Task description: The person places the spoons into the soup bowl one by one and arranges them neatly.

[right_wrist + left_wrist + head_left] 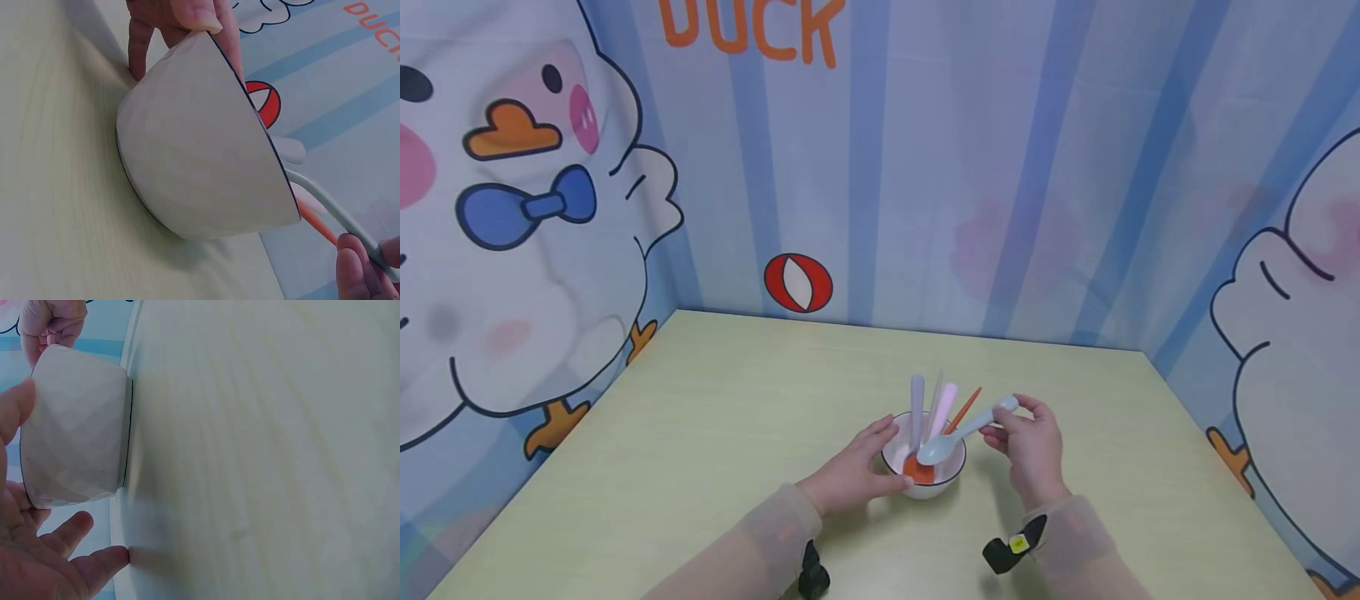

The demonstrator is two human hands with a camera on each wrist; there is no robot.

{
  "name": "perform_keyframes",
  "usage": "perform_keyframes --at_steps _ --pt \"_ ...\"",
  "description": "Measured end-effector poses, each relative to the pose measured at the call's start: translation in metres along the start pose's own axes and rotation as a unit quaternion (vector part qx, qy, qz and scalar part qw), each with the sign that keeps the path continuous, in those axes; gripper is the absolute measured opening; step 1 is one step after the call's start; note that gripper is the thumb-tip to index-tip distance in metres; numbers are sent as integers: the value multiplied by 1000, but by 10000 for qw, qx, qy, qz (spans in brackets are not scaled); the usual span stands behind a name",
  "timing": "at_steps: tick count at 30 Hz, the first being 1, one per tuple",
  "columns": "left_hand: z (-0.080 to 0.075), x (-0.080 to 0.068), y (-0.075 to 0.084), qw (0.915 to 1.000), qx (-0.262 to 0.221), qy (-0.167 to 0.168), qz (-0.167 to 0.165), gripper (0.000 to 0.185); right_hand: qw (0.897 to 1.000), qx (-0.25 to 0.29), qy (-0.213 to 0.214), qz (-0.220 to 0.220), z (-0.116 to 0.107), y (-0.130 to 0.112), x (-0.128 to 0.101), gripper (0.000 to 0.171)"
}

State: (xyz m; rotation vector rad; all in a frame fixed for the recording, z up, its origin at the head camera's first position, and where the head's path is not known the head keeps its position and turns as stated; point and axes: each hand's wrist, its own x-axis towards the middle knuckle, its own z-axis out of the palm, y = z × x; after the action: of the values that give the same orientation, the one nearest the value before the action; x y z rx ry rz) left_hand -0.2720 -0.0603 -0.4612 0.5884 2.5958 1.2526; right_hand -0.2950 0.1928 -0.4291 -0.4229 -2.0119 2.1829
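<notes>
On the pale table (700, 433), the left hand (853, 475) cups the white bowl (951, 479) from its left side, fingers curled against the wall. Several spoons stand in the bowl. The right hand (1030, 446) pinches the handle of a pale blue spoon (958, 437), its head over the bowl.

Bowl (925, 471): looks ceramic, white, smooth satin glaze, faceted outer wall, thin dark rim line. Spoon (958, 436) pinched in my right fingers (1011, 421): pale blue plastic, smooth. Counter (715, 433): pale wood-grain laminate, matt. My sleeves (775, 533): sheer, thin cloth.
</notes>
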Motion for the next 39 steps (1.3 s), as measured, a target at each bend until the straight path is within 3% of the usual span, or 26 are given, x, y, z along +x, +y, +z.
perform_keyframes --at_steps 16,23,39 --pt "-1 -8 -2 10000 -68 -45 42 87 10000 -54 -71 27 9 7 -17 45" --pt "-2 -11 -2 9998 21 -59 208 87 9998 -196 -98 -21 12 11 -23 46" --pt "-2 -12 -3 9999 -14 -101 116 86 9998 -186 -90 -79 15 22 -25 46"
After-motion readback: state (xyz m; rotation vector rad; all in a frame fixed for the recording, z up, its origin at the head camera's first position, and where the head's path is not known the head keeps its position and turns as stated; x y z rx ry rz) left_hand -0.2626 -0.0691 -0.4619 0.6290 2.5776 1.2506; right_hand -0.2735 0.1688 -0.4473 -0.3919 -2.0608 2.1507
